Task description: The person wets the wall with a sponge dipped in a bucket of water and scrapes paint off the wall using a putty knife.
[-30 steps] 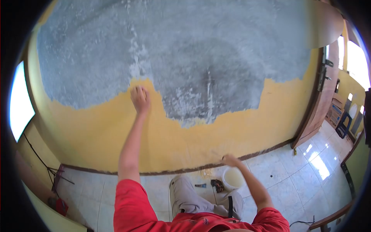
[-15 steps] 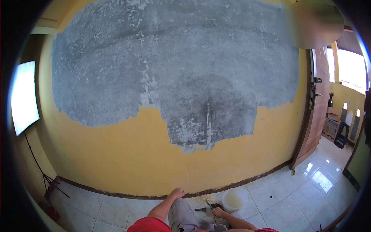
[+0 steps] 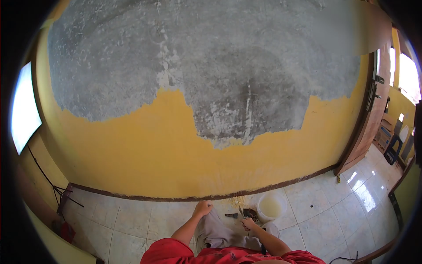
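My left hand point(image 3: 203, 207) rests by my left knee with its fingers curled in, and nothing shows in it. In my right hand point(image 3: 248, 224) is a scraper point(image 3: 241, 212), its narrow blade pointing up and away toward the wall. Left of the blade, a dark-handled tool point(image 3: 231, 215) lies on the floor. A dark brown object point(image 3: 251, 214), too small to name, sits between the scraper and a white bucket point(image 3: 260, 210). The bucket holds pale, cloudy contents. Ahead stands a yellow wall point(image 3: 145, 154) with a large bare grey patch point(image 3: 237, 79).
Pale flakes point(image 3: 237, 201) lie along the wall's foot on the tiled floor point(image 3: 167, 215). At left, a bright light panel point(image 3: 27, 110) stands on a tripod point(image 3: 57, 190). An open wooden door point(image 3: 362, 141) is at right, with a cardboard box point(image 3: 383, 136) beyond it.
My view has tilted downward, so the wall sits higher and more of my red shirt and legs shows. My right hand still holds the scraper, and my left stays by the knee.
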Tool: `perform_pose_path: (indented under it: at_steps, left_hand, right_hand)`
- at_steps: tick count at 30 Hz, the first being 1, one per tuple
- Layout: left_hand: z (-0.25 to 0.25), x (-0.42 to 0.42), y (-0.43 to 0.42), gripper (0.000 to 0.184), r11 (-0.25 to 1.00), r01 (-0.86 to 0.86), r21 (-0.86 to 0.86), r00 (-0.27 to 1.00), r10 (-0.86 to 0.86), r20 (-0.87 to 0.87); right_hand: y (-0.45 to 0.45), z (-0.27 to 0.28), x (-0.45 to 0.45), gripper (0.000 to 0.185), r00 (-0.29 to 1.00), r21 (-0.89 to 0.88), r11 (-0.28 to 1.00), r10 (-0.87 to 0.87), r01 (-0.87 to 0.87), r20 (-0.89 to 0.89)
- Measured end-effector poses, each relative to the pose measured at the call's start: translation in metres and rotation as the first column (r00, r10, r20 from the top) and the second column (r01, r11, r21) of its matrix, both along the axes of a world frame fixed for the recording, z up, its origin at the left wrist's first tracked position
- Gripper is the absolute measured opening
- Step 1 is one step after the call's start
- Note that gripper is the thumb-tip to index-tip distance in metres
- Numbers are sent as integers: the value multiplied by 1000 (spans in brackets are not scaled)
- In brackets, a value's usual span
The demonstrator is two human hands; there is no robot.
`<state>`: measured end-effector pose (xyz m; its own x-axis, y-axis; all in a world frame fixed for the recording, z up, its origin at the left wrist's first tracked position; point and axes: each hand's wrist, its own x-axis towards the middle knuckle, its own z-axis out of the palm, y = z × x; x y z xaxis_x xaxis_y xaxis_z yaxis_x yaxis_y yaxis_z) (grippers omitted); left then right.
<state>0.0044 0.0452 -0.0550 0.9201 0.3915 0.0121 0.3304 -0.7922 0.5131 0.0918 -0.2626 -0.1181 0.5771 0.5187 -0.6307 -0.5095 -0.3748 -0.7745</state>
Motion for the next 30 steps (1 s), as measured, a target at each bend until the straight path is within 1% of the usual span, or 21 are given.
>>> perform_pose_path:
  at_steps: [2,3,4,5,6,7,9,10,11,13,14,16,17,19,21,25,26,27,28,29,30]
  left_hand:
    - [-2,-2,-2,41,999,-42,15,999,42,-31]
    - [6,-4,-6,40,999,-43,1,999,43,-13]
    - [4,-5,-8,37,999,-53,9,998,54,-16]
    - [1,-2,-7,35,997,-69,18,998,69,-11]
    - [3,3,-11,35,996,-90,2,996,90,-23]
    - [8,8,-19,34,997,-79,9,997,79,24]
    - [12,-7,-17,32,998,-56,33,997,54,46]
    - [11,-6,-19,34,997,-83,6,995,82,61]
    - [11,-4,-16,34,994,-106,25,992,104,67]
    - [3,-4,-14,36,995,-93,-43,996,93,4]
    - [5,-5,-11,36,995,-93,-29,996,93,15]
    - [10,-6,-14,38,996,-79,-41,997,79,-9]
    - [8,-4,-12,38,997,-70,-35,998,70,-6]
    - [4,-3,-8,38,996,-62,-56,998,60,-36]
    - [-2,0,-4,38,997,-57,-56,997,55,-45]
    - [-8,5,-3,37,995,-70,-66,996,65,-69]
    - [-11,5,-2,36,994,-88,-71,994,83,-69]
    - [-12,6,-3,35,991,-103,-84,992,96,-77]
    - [-7,5,-6,31,991,-101,-84,992,94,-86]
    - [-7,4,-6,28,995,-69,-77,996,65,-62]
    - [-14,4,-4,26,994,-79,-80,997,77,-18]
  right_hand:
    - [-10,-36,-8,27,999,7,999,50,-50,-11]
    - [-17,-98,-10,22,930,-77,972,235,-222,282]
    - [-23,-157,-12,20,710,-277,910,414,-309,569]
    - [-28,-214,-15,22,432,-453,856,517,-248,740]
    - [-22,-162,-25,31,451,-647,710,692,-279,564]
    - [-28,-169,-17,31,445,-653,693,710,-305,546]
    - [-19,-205,-21,37,292,-564,654,743,-503,602]
    - [-18,-172,-30,40,484,-550,709,705,-442,519]
    - [-22,-140,-31,44,649,-547,754,626,-363,432]
    - [-19,-108,-35,46,740,-520,808,524,-276,422]
    - [-17,-97,-36,46,735,-511,816,518,-271,437]
    - [-18,-93,-35,47,767,-494,812,521,-311,374]
    - [-16,-101,-35,47,771,-490,818,512,-302,379]
    - [-15,-118,-33,50,722,-524,787,565,-325,399]
    - [-15,-118,-33,51,746,-517,792,550,-324,376]
    - [-12,-90,-33,56,771,-536,783,540,-314,338]
    - [-11,-106,-31,55,758,-542,778,552,-319,347]
    - [-13,-105,-34,51,752,-526,802,527,-284,396]
    - [-15,-108,-32,52,764,-497,814,518,-302,385]
    - [-15,-112,-34,51,790,-510,812,501,-285,355]
    - [-16,-137,-33,48,747,-502,805,537,-316,391]
